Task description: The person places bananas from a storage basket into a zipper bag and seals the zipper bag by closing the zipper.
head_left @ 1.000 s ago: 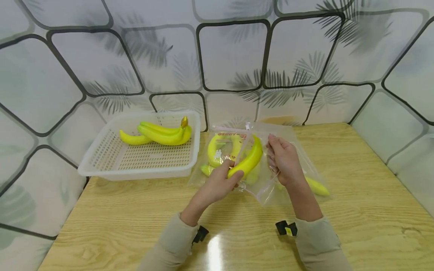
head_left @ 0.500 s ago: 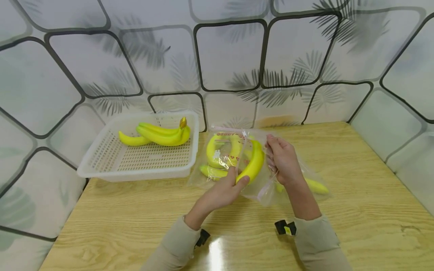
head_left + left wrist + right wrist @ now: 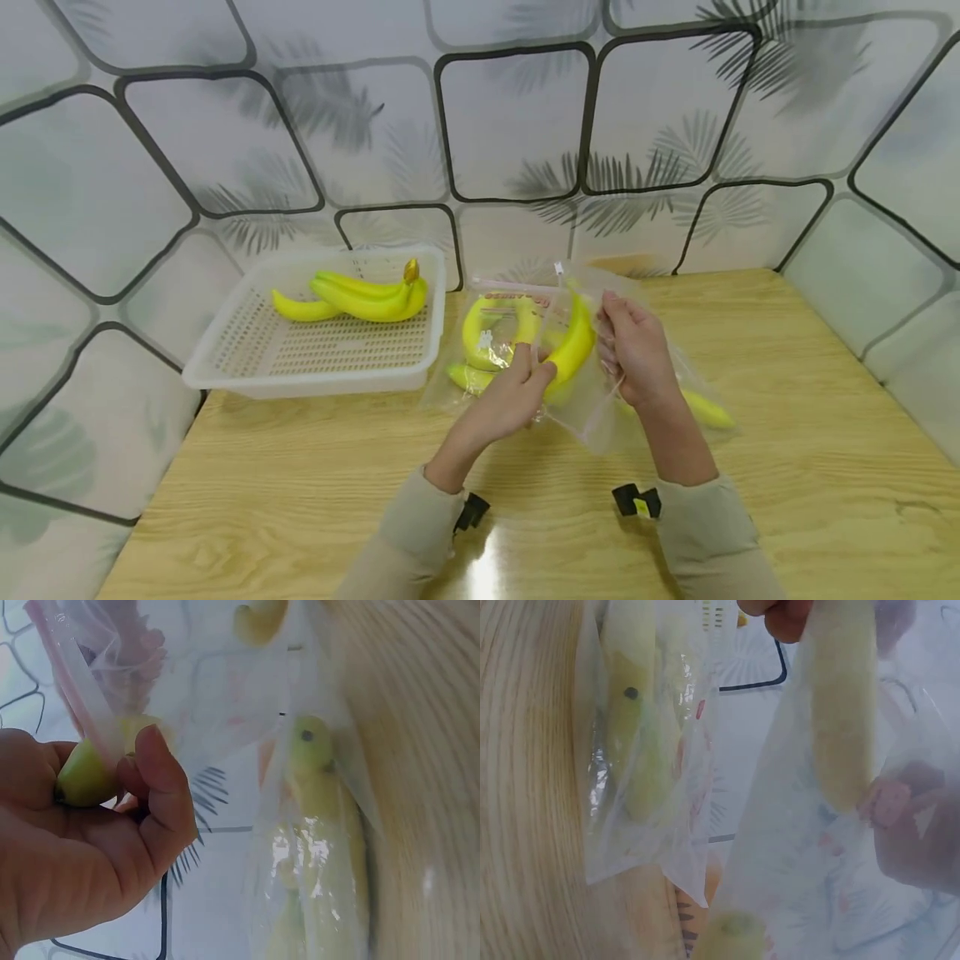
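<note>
My left hand (image 3: 510, 396) grips the near end of a yellow banana (image 3: 573, 342), whose far part lies inside a clear zip bag (image 3: 596, 435). In the left wrist view the banana's greenish tip (image 3: 84, 778) sticks out from the fingers beside the bag's pink zip strip (image 3: 60, 660). My right hand (image 3: 637, 350) pinches the opposite side of the bag mouth. Through the film in the right wrist view the banana (image 3: 844, 712) points down into the bag. Another banana (image 3: 708, 410) lies low in this bag, partly hidden by the right wrist.
A second printed zip bag (image 3: 517, 287) with bananas in it lies to the left, partly behind my left hand. Further left stands a white perforated basket (image 3: 307, 387) holding a bunch of bananas (image 3: 367, 300) and a banana (image 3: 300, 310). A patterned cloth wall (image 3: 517, 125) borders the wooden table (image 3: 337, 467).
My left hand has moved right with the banana, which now reaches deeper into the bag. My right hand stays in nearly the same place, holding the bag mouth.
</note>
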Demonstrator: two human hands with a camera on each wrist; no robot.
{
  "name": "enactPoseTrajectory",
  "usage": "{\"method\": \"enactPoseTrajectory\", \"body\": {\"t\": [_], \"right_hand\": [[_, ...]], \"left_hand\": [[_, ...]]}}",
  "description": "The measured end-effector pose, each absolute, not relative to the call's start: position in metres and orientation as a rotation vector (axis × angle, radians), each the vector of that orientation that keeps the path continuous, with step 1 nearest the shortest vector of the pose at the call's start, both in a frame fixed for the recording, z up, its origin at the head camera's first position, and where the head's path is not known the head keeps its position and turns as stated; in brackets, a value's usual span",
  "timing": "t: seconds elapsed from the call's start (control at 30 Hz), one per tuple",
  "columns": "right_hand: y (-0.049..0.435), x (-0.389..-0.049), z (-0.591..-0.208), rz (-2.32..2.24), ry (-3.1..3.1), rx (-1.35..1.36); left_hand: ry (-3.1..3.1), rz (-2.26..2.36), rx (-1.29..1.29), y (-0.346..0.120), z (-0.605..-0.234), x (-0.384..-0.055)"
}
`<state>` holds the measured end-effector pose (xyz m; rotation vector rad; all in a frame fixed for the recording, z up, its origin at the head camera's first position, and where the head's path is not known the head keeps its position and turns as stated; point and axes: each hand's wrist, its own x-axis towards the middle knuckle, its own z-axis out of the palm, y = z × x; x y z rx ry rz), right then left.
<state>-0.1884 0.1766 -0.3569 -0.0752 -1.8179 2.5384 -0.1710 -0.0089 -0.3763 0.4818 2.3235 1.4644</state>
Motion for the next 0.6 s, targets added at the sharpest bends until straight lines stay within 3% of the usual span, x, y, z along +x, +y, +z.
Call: {"method": "enactPoseTrajectory", "body": {"t": [0.3, 0.6], "right_hand": [[0.1779, -0.1863, -0.3531, 2.550, -1.719, -0.114], [0.1750, -0.1874, -0.3525, 2.555, -1.706, -0.077]], "left_hand": [[2.269, 1.603, 0.379, 0.0004, -0.3727, -0.1717], [2.272, 1.577, 0.468, 0.0024, -0.3764, -0.1708]]}}
